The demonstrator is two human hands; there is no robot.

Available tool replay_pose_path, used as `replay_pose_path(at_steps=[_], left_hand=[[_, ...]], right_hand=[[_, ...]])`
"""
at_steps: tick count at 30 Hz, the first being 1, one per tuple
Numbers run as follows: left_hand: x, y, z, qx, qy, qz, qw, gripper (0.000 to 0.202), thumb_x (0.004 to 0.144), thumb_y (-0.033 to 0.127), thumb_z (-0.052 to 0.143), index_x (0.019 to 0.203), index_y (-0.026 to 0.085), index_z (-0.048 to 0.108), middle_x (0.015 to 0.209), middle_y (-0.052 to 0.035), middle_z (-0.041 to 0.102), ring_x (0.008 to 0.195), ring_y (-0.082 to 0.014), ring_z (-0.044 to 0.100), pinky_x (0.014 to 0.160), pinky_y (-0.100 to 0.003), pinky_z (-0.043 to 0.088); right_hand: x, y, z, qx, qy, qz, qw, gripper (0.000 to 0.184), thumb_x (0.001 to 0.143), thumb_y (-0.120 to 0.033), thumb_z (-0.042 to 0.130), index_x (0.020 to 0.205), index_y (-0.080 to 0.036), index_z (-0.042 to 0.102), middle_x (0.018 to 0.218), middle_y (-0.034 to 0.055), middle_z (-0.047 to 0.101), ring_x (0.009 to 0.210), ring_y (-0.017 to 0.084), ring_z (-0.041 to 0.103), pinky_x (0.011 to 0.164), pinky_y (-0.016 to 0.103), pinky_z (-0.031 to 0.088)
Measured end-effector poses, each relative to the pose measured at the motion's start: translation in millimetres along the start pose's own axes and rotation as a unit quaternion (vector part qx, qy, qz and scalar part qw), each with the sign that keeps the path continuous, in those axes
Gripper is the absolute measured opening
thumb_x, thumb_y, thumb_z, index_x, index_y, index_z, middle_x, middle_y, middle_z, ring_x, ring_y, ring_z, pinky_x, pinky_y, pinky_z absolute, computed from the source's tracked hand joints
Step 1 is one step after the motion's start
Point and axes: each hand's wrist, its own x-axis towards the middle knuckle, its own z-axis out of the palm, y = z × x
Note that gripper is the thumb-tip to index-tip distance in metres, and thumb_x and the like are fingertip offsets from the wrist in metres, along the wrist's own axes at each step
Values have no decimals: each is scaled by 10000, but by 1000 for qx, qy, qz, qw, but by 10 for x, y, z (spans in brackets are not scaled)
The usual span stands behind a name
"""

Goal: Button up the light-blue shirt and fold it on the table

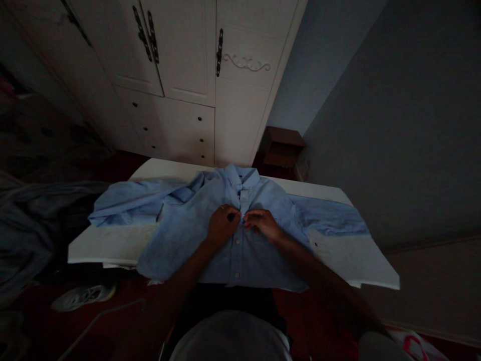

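A light blue button-up shirt [188, 225] lies face up on a white table [349, 260], collar away from me and sleeves spread to both sides. My left hand [221, 224] pinches the shirt's left front edge at the button placket, just below the collar. My right hand [263, 224] pinches the opposite edge of the placket, its fingertips nearly touching the left hand's. Both hands meet around one button; the button itself is hidden by the fingers. Further buttons run down the placket toward me.
A white wardrobe [180, 75] with dark handles and drawers stands behind the table. A small brown stand [283, 145] sits by the blue-grey wall. Dark bedding [33, 225] lies at the left. A shoe [80, 297] rests on the red floor.
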Motion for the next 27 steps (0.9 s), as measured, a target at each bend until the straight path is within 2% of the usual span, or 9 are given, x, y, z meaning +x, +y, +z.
replay_pose_path(at_steps=[3, 8, 12, 15, 19, 23, 25, 27], left_hand=[[-4, -11, -2, 25, 0, -2, 1000, 118, 842, 199, 586, 741, 193, 647, 792, -30, 661, 801, -171, 614, 784, -306, 482], [-7, -82, 9, 21, -42, 14, 999, 153, 882, 237, 555, 806, 195, 681, 842, -40, 685, 830, -180, 625, 806, -317, 481], [9, -117, 5, -1, -59, 4, 998, 179, 879, 183, 519, 808, 193, 682, 859, -40, 692, 844, -179, 630, 818, -319, 476], [20, -114, 1, -3, -65, 0, 998, 188, 869, 165, 505, 793, 190, 675, 855, -43, 689, 844, -183, 627, 821, -324, 474], [11, -123, 16, 21, -54, 12, 998, 182, 869, 166, 493, 787, 184, 653, 839, -56, 670, 831, -192, 613, 818, -336, 482], [-19, -137, 14, 87, -30, 35, 995, 233, 866, 118, 434, 879, 173, 660, 912, -94, 665, 920, -218, 604, 865, -373, 488], [-38, -133, -12, 143, -25, 35, 989, 300, 855, 101, 421, 1031, 151, 659, 1085, -142, 661, 1051, -248, 590, 929, -422, 466], [-61, -133, -53, 211, -18, 18, 977, 378, 873, 150, 430, 1209, 121, 602, 1310, -199, 578, 1240, -307, 506, 1022, -524, 386]], right_hand=[[6, 20, -7, -7, 3, -3, 1000, 214, 678, -369, 684, 744, -166, 693, 655, 24, 681, 537, 142, 640, 372, 181, 341], [30, 63, 2, -67, -8, -21, 998, 244, 723, -422, 668, 779, -185, 684, 707, 26, 686, 541, 154, 634, 360, 196, 365], [87, 102, 25, -170, 29, -87, 981, 197, 788, -376, 632, 726, -195, 678, 665, 8, 666, 500, 123, 575, 444, 219, 410], [124, 119, 47, -263, 53, -159, 950, 199, 828, -344, 619, 713, -197, 688, 651, 5, 662, 596, 137, 601, 562, 238, 445], [94, 129, 27, -324, 55, -218, 919, 246, 895, -372, 579, 764, -196, 690, 686, 11, 659, 645, 146, 608, 640, 260, 475], [-10, 220, -160, -401, 120, -311, 853, 291, 945, -398, 511, 1068, -194, 678, 1035, 106, 669, 969, 214, 627, 885, 351, 504], [-52, 306, -314, -451, 158, -320, 818, 397, 950, -430, 491, 1228, -176, 617, 1228, 162, 605, 1159, 264, 562, 1000, 422, 457], [-78, 393, -473, -499, 180, -301, 792, 483, 954, -465, 471, 1317, -159, 558, 1363, 195, 527, 1285, 306, 479, 1057, 492, 401]])
